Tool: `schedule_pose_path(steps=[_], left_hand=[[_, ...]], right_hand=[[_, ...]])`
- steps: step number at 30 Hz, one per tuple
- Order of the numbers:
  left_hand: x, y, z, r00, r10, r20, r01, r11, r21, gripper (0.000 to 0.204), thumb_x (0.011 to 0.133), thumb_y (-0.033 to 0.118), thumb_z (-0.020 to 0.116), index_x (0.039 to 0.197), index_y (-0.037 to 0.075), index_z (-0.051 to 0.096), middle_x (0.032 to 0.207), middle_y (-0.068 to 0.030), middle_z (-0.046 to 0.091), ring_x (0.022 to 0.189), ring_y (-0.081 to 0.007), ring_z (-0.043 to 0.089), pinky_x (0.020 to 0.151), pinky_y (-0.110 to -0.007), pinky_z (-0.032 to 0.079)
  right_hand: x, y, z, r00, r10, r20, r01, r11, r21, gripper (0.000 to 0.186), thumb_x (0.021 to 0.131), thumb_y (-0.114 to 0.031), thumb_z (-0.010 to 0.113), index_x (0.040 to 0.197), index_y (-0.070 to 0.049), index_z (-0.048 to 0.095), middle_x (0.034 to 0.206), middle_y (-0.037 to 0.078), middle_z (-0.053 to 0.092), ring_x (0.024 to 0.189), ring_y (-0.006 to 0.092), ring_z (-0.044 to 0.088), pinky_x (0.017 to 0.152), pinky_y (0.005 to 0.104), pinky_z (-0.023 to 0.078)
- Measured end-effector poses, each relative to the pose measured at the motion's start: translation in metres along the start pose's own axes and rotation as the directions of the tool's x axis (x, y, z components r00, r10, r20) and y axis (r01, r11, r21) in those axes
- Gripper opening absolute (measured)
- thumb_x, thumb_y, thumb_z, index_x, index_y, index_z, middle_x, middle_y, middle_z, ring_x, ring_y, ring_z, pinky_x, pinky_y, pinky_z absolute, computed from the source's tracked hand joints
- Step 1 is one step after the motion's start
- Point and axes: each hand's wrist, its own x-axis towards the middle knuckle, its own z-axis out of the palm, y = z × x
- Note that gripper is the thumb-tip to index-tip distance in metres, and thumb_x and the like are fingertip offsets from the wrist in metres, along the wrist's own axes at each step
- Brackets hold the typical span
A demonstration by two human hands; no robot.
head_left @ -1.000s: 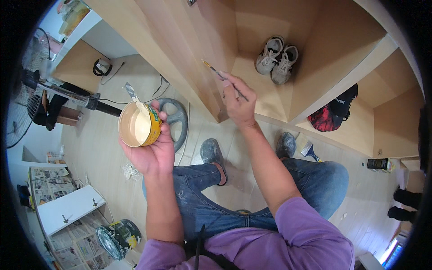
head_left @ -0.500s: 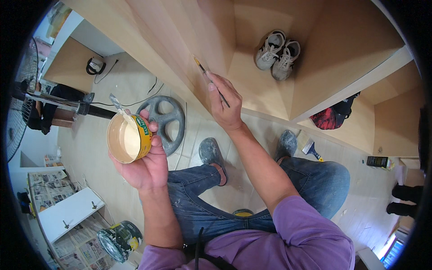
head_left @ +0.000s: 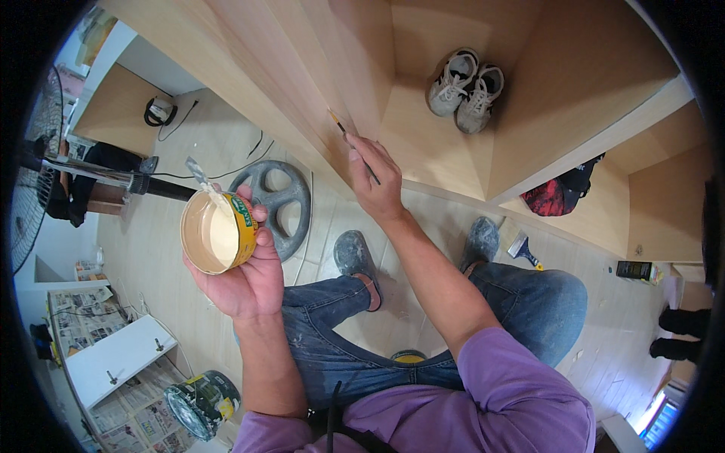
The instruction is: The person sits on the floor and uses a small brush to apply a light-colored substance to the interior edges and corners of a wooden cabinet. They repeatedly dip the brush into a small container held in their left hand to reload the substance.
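Note:
My left hand (head_left: 253, 275) is closed round a small yellow-labelled tub (head_left: 243, 235) holding a cream-coloured paste or paint. A putty knife (head_left: 198, 172) smeared with the same cream stuff leans out over the tub's far rim, by my fingertips. Between the thumb and fingers of my right hand (head_left: 376, 177) is a thin paintbrush (head_left: 367, 166) with a dark handle. Its bristle tip is at the pale wood panel (head_left: 302, 90) of the cabinet; whether it touches the wood, I cannot tell.
A pair of worn sneakers (head_left: 466, 90) stands inside the cabinet. Beyond my left hand are a round grey fan base (head_left: 291, 177) and pole. A wide brush (head_left: 522, 248) lies by my right foot; a paint-stained bucket (head_left: 200, 404) and newspapers (head_left: 140, 408) are at lower left.
My right hand has drawn the paintbrush slightly nearer to me, its tip moving a little down along the panel. My left hand and the tub have hardly moved.

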Motion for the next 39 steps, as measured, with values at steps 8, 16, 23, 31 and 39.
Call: schedule_pose_path(steps=[8,16,23,31,39], left_hand=[[-0.002,0.001,-0.001,1.000,0.003,-0.016,-0.002,1.000,0.007,0.060,0.102,0.037,0.051,0.149,0.002,0.038,0.137,-0.0248,0.046,0.110,-0.0353,0.055,0.083,-0.039,0.059],[-0.002,0.000,-0.001,1.000,0.007,-0.016,-0.007,1.000,0.021,0.060,0.102,0.038,0.050,0.150,0.002,0.039,0.138,-0.0255,0.047,0.110,-0.0349,0.056,0.083,-0.038,0.059],[-0.002,0.000,0.001,1.000,0.010,-0.025,-0.009,1.000,0.027,0.061,0.102,0.039,0.050,0.151,0.003,0.038,0.138,-0.0264,0.048,0.109,-0.0351,0.055,0.083,-0.037,0.058],[-0.003,0.000,0.000,0.999,0.006,-0.040,-0.005,0.999,0.035,0.062,0.101,0.039,0.049,0.150,0.003,0.038,0.137,-0.0261,0.048,0.109,-0.0344,0.055,0.083,-0.036,0.058],[-0.003,-0.001,0.002,0.999,0.007,-0.040,-0.005,0.999,0.042,0.061,0.101,0.039,0.049,0.149,0.002,0.040,0.136,-0.0261,0.049,0.107,-0.0335,0.056,0.082,-0.036,0.058]], right_hand=[[0.022,-0.020,0.004,0.996,-0.079,-0.039,0.081,0.996,0.048,0.029,0.095,-0.002,0.065,0.123,0.000,0.070,0.111,0.019,0.073,0.104,0.0345,0.070,0.090,0.0410,0.055],[-0.008,0.006,0.003,1.000,0.018,0.019,-0.018,1.000,-0.009,0.027,0.096,-0.003,0.063,0.121,0.000,0.070,0.109,0.019,0.073,0.103,0.0333,0.070,0.089,0.0409,0.055],[-0.017,0.016,0.003,0.989,0.148,-0.022,-0.146,0.987,0.061,0.022,0.099,-0.004,0.059,0.117,0.003,0.070,0.104,0.018,0.075,0.097,0.0314,0.073,0.086,0.0384,0.057],[0.028,-0.022,0.012,0.977,0.210,-0.048,-0.189,0.943,0.274,0.024,0.102,-0.009,0.059,0.120,0.004,0.069,0.108,0.018,0.076,0.101,0.0266,0.074,0.089,0.0344,0.056],[0.010,-0.004,0.013,0.959,0.281,-0.029,-0.257,0.910,0.325,0.026,0.104,-0.008,0.056,0.124,0.007,0.066,0.113,0.019,0.075,0.105,0.0228,0.073,0.092,0.0321,0.055]])
